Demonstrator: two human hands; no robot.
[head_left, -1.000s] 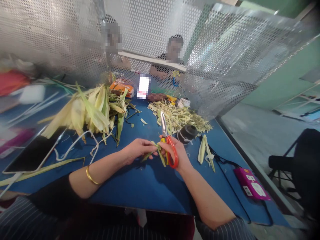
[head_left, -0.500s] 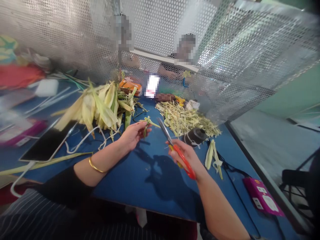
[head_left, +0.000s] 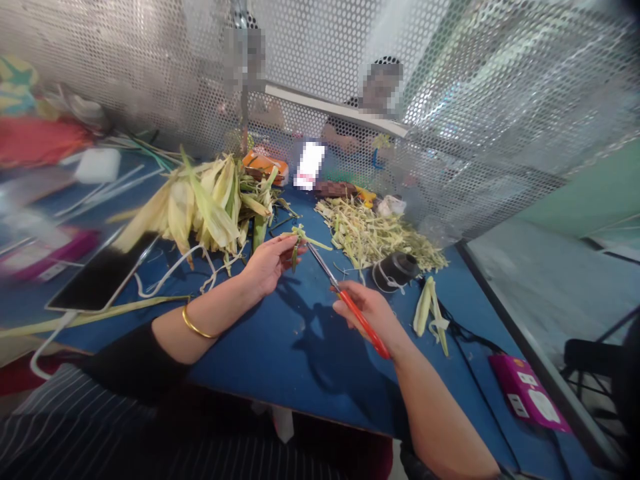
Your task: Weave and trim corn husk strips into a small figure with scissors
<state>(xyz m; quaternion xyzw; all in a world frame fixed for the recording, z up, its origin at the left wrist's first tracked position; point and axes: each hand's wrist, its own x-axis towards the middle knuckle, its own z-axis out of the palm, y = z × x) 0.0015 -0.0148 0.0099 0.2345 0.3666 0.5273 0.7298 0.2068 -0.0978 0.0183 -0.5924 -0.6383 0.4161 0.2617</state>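
The hands are apart, over the middle of the blue bench (head_left: 280, 360). The left hand (head_left: 273, 263) pinches a small green husk piece (head_left: 300, 233) between its fingers, and a thin strip of it points to the right. The right hand (head_left: 373, 310) is closed around the red-handled scissors (head_left: 345, 293); their tips are at the piece, but I cannot tell if they touch it. Toward the far edge of the bench, a pile of shredded husk (head_left: 370, 230) lies right of the piece, and a bunch of whole husks (head_left: 205, 207) lies left of it. A black spool (head_left: 395, 270) is just beside the shredded pile.
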